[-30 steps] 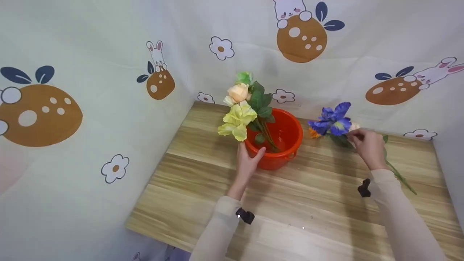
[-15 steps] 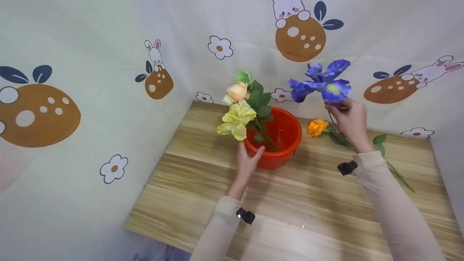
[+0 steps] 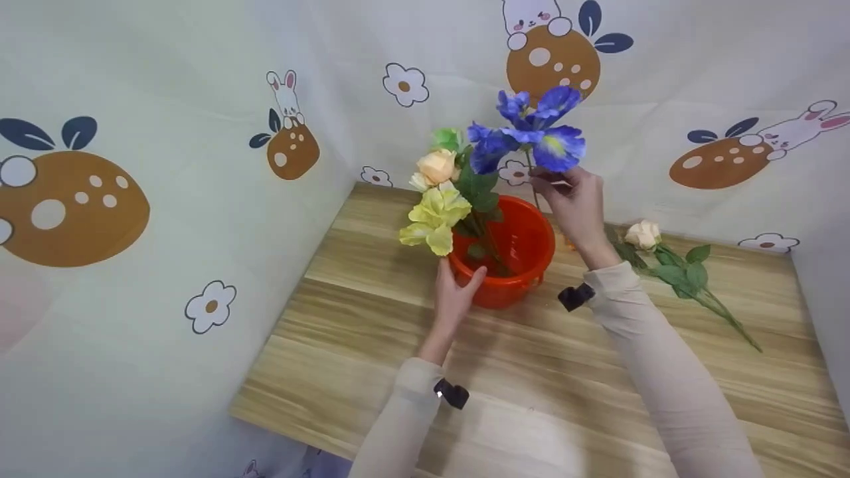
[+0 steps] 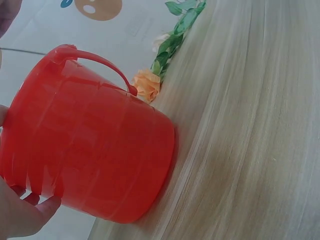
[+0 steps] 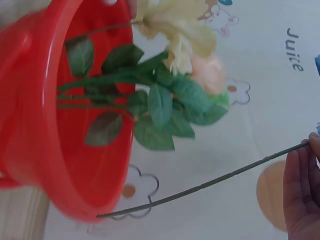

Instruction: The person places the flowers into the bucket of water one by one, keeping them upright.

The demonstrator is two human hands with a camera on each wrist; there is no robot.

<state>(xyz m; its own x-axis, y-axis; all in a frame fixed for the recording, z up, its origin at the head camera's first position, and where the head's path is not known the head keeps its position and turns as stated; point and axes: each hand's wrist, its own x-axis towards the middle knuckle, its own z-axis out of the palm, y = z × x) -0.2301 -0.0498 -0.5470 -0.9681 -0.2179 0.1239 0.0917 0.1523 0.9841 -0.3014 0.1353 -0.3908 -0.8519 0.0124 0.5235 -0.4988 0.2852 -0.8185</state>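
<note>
My left hand [image 3: 454, 292] holds the near left side of a red bucket [image 3: 508, 292], thumb at the rim and fingers against the outer wall. Leaning out of the bucket's left side are a yellow flower [image 3: 435, 216], a peach rose [image 3: 437, 166] and a green bloom [image 3: 447, 138]. My right hand [image 3: 576, 199] pinches the stem of a blue iris [image 3: 528, 133] high up, just below its bloom. In the right wrist view the thin bare iris stem [image 5: 200, 186] slants down, its tip close to the bucket's rim; whether they touch I cannot tell.
To the right of the bucket, a pale peach rose [image 3: 643, 235] lies on the wooden table [image 3: 372, 332]. An orange flower [image 4: 147, 85] lies beside the bucket, mostly hidden by my right hand in the head view. Patterned cloth walls [image 3: 345, 119] stand behind and at the left.
My right hand has lifted the blue iris from the table and carried it left to above the bucket's right side. The left hand and bucket have stayed in place.
</note>
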